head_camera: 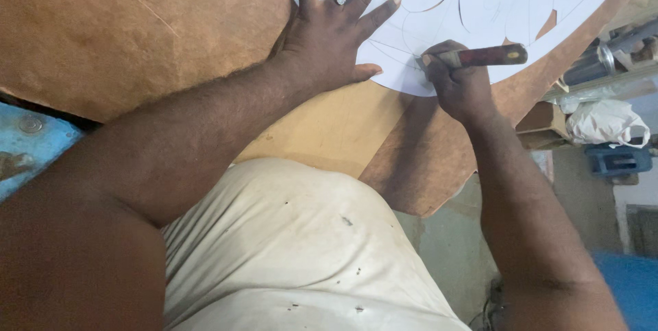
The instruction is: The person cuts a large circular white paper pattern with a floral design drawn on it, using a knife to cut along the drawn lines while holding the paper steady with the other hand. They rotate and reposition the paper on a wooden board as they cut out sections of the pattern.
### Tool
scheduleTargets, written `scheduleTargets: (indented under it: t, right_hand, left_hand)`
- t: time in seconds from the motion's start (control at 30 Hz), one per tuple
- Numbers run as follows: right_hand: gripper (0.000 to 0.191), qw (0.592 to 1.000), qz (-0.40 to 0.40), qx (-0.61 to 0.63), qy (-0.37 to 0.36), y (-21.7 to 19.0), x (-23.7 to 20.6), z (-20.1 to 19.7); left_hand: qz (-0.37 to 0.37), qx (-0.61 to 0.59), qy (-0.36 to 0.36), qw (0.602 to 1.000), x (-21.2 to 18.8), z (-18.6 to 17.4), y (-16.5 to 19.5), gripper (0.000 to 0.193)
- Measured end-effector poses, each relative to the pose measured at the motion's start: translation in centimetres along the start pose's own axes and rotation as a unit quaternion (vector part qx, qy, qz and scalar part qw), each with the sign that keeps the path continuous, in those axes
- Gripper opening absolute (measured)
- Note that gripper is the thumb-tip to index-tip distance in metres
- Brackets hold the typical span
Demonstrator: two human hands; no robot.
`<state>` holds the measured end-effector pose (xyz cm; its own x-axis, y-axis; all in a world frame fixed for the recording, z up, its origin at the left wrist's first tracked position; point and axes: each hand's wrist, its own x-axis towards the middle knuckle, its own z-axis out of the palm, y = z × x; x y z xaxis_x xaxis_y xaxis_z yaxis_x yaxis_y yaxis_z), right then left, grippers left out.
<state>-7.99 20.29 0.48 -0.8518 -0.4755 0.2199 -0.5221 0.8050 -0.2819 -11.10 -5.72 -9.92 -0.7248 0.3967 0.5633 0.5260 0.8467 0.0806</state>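
My left hand (329, 33) lies flat with fingers spread on a large round white paper pattern (480, 2) drawn with curved lines, a ring on one finger. My right hand (456, 81) is closed around a tool with a dark red wooden handle (490, 55), its tip hidden under my fingers at the paper's near edge. The paper rests on a wide brown board (137, 29).
A lighter tan sheet (329, 125) lies under the board's near edge. Metal cylinders (603, 57), a white crumpled bag (603, 122) and a blue object (617, 160) sit at the right. A blue metal surface (27, 139) shows at the left. My pale garment fills the bottom.
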Motion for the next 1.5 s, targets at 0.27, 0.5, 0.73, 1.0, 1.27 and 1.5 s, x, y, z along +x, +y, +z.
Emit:
scheduleTargets:
  t: [0.27,0.5,0.73,1.0,1.27,1.5]
  right_hand:
    - [0.013,0.995,0.069,0.059,0.028,0.1,-0.6,0.7]
    - [0.013,0.994,0.088,0.058,0.035,0.0,-1.0,0.9]
    - [0.011,0.990,0.101,0.084,0.060,-0.1,-1.5,1.5]
    - [0.011,0.981,0.130,0.114,0.083,-0.2,-1.6,2.0]
    - [0.010,0.974,0.144,0.147,0.091,0.0,-1.6,2.2]
    - [0.011,0.988,0.099,0.090,0.080,-0.3,-1.8,1.6]
  left_hand:
    - [0.000,-0.013,0.000,1.000,0.0,-0.3,0.2,0.095]
    - [0.001,-0.013,-0.006,1.000,0.1,-0.3,0.1,0.096]
    - [-0.003,0.007,-0.003,1.000,0.1,-0.2,0.3,0.097]
    - [0.000,0.006,-0.011,1.000,0.0,-1.5,0.2,0.096]
    - [0.004,0.002,-0.008,1.000,-0.1,-3.1,0.2,0.098]
    - [0.010,0.027,-0.019,0.999,-0.2,-4.4,0.3,0.098]
